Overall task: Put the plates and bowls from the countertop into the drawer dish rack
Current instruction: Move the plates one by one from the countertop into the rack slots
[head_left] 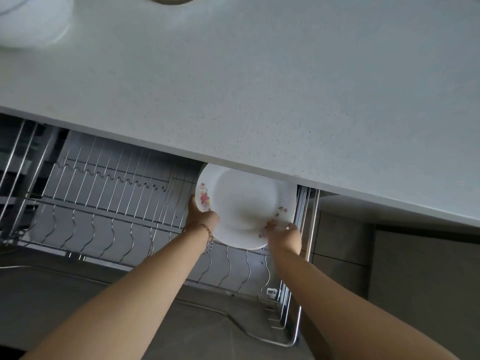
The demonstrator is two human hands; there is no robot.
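Both hands' grip, left hand [201,216] and right hand [284,236], clasps floral plate [244,203] over drawer rack [109,203], below speckled countertop [259,87].

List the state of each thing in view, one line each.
plate: held tilted over the rack's right end, partly under the countertop edge
left hand: gripping the plate's left rim
right hand: gripping the plate's lower right rim
drawer dish rack: pulled open, visible slots empty
bowl: on the countertop, blurred
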